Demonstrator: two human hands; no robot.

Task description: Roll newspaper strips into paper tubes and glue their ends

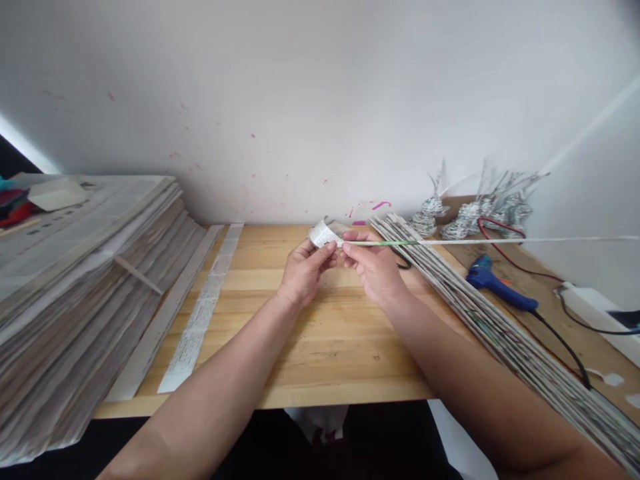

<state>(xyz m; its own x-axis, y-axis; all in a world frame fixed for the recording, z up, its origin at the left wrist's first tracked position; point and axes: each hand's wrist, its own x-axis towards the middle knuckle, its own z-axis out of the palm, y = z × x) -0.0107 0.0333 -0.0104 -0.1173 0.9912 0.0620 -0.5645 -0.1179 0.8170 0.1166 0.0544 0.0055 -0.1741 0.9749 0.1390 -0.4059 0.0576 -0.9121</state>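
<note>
Above the middle of the wooden table, my left hand [306, 268] is closed on a strip of printed newspaper [323, 233], whose loose end curls up over the fingers. Close beside it, my right hand [373, 267] pinches a long thin rolled paper stick [465, 241], white with a short green stretch. The stick runs out level to the right, past the picture's edge. Strip and stick meet between the two hands; the fingers hide just how they join.
At left rises a tall stack of newspapers [150, 247], with cut paper strips [207, 320] beside it. On the right lie a bundle of paper sticks [480, 313], a blue glue gun [500, 287], a white power strip [600, 320] and woven paper figures [467, 220] near the wall.
</note>
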